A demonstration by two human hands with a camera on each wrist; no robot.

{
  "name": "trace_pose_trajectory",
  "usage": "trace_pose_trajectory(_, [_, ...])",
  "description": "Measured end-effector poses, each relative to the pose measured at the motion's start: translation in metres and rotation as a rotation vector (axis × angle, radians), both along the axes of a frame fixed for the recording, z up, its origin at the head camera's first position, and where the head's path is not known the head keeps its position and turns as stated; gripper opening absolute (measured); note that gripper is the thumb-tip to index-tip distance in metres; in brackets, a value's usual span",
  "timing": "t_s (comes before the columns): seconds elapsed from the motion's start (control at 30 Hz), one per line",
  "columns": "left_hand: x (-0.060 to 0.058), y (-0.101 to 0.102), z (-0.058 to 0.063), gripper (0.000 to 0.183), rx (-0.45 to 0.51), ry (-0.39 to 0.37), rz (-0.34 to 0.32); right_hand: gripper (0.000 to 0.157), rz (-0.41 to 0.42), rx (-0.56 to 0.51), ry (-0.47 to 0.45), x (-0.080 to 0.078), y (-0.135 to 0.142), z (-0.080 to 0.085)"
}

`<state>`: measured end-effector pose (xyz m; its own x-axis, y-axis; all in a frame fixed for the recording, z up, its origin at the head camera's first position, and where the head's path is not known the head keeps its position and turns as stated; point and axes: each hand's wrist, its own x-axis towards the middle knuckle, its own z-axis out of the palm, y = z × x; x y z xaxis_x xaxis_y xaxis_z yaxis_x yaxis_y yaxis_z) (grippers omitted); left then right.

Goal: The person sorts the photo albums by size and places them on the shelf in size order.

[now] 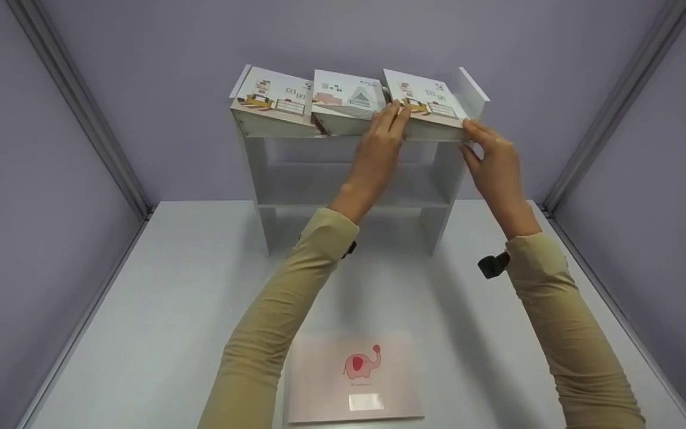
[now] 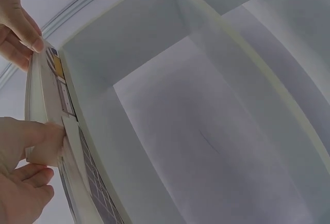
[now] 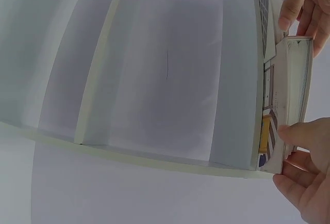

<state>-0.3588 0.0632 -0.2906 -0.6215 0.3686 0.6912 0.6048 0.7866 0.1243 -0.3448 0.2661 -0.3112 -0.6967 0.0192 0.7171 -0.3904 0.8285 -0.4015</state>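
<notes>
Three thick hardcover picture books lie side by side on top of a white shelf unit [image 1: 349,185]: a left book [image 1: 277,98], a middle book [image 1: 349,92] and a right book [image 1: 432,98]. My left hand [image 1: 379,149] holds the right book near its left front corner, beside the middle book. At the right front corner, my right hand [image 1: 495,161] pinches the same book. Both wrist views show the thumbs on one side of the book [image 3: 278,100] and the fingers on the other. The left wrist view shows the left hand [image 2: 26,167] below the right one.
A pink board or book with an elephant picture [image 1: 355,381] lies on the white table [image 1: 200,310] in front of the shelf. Upright side panels, the right one [image 1: 471,92] plainly seen, flank the row of books. Grey walls [image 1: 646,149] enclose the table.
</notes>
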Motion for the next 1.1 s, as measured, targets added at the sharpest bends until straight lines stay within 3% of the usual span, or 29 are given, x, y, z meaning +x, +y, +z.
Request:
trace_pose_trajectory(0.67, [-0.008,-0.003,0.003,0.054,-0.026,-0.086,-0.022,0.033,0.022,0.032,-0.009,-0.010,-0.001,0.009])
trace_pose_trajectory(0.83, [-0.010,-0.002,0.004,0.052,-0.054,-0.076,-0.017,0.032,0.028,0.035,-0.010,-0.010,-0.001,0.010])
trace_pose_trajectory(1.1, [-0.013,-0.001,0.003,0.045,-0.139,-0.018,0.048,0.034,0.028,0.063,-0.002,-0.013,-0.001,0.007])
